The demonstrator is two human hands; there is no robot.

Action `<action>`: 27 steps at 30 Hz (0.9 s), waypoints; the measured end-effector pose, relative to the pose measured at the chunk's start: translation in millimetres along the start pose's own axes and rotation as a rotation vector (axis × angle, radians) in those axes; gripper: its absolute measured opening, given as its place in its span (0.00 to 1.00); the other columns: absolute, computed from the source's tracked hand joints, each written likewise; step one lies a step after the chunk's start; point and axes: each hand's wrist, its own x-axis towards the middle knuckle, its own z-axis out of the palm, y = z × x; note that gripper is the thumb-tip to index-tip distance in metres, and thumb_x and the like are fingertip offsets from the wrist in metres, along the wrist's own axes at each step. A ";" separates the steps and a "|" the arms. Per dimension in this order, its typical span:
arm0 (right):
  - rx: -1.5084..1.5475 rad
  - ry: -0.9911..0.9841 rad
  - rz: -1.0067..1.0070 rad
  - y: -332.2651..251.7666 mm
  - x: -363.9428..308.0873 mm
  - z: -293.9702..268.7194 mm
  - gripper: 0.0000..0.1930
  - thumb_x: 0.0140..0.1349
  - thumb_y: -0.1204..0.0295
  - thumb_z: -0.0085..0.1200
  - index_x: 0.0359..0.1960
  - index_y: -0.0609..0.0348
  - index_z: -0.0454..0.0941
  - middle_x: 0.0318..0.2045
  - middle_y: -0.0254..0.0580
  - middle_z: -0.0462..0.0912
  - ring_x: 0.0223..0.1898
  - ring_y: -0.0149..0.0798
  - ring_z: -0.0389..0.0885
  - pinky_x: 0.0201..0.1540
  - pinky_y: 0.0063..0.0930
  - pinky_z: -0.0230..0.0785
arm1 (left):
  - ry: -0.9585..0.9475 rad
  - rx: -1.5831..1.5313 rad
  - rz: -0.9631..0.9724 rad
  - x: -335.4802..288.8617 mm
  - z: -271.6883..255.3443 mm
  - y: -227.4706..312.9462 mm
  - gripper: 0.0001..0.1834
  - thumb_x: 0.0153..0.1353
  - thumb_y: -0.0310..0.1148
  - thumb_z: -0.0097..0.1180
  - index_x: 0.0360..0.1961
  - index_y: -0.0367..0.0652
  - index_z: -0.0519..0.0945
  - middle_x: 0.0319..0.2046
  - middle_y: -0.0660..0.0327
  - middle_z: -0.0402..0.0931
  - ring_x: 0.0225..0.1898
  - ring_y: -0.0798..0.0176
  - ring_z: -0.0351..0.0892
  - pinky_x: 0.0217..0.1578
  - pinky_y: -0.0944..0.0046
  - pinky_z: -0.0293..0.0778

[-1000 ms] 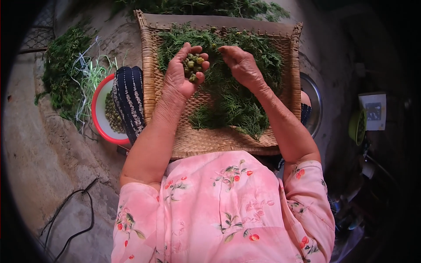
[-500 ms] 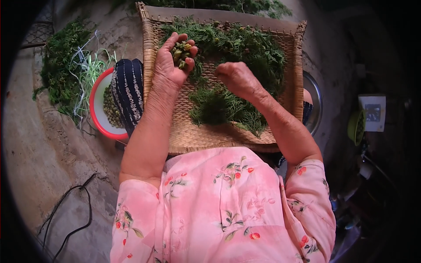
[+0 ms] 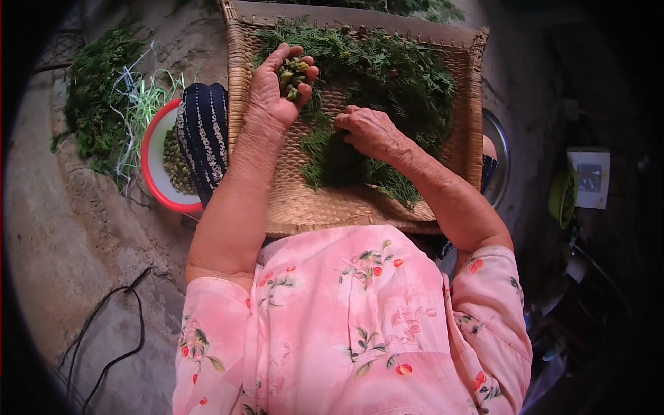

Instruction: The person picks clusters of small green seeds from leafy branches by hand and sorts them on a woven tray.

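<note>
Cupped over the upper left of a woven basket tray (image 3: 304, 209), my left hand (image 3: 271, 86) holds a heap of small green-yellow seed cones (image 3: 292, 75). Its fingers curl around the heap. My right hand (image 3: 368, 129) is closed in a pinch at the green feathery sprigs (image 3: 408, 90) in the middle of the tray. Whatever lies between those fingertips is hidden. More sprigs spread across the far and right parts of the tray, which rests over my lap.
Left of my knee is a red-rimmed white basin (image 3: 153, 181) partly filled with similar small cones. Beyond it lie pale plastic strips (image 3: 149, 111) and a pile of sprigs (image 3: 97, 104). A metal basin (image 3: 499, 152) and a green bowl (image 3: 564, 200) stand right; a black cord (image 3: 138, 325) lies lower left.
My right hand has moved slightly down and is now pinching at the nearer sprigs. My left hand stays raised with the cones, shifted slightly up and to the right.
</note>
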 end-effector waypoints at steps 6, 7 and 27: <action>0.204 0.268 0.148 9.1 3.9 -32.1 0.09 0.50 0.74 0.55 0.34 0.60 0.75 0.31 0.46 0.78 0.35 0.47 0.78 0.37 0.34 0.72 | 0.090 0.168 -0.018 -6.5 9.3 -9.4 0.13 0.59 0.43 0.53 0.35 0.45 0.75 0.29 0.61 0.77 0.24 0.66 0.77 0.13 0.75 0.68; 0.267 0.378 0.151 9.2 5.1 -36.7 0.09 0.51 0.74 0.56 0.35 0.60 0.75 0.31 0.46 0.79 0.33 0.44 0.79 0.36 0.32 0.72 | 0.088 0.198 -0.036 -8.0 12.2 -11.8 0.13 0.59 0.44 0.52 0.35 0.45 0.75 0.29 0.61 0.77 0.24 0.67 0.77 0.13 0.76 0.68; 1.057 0.549 0.046 -0.2 22.7 -44.5 0.10 0.57 0.76 0.48 0.41 0.62 0.76 0.36 0.44 0.80 0.37 0.37 0.79 0.41 0.28 0.71 | -0.068 0.185 -0.154 -16.1 17.4 -18.6 0.21 0.60 0.54 0.47 0.36 0.47 0.76 0.29 0.60 0.78 0.25 0.63 0.78 0.12 0.73 0.70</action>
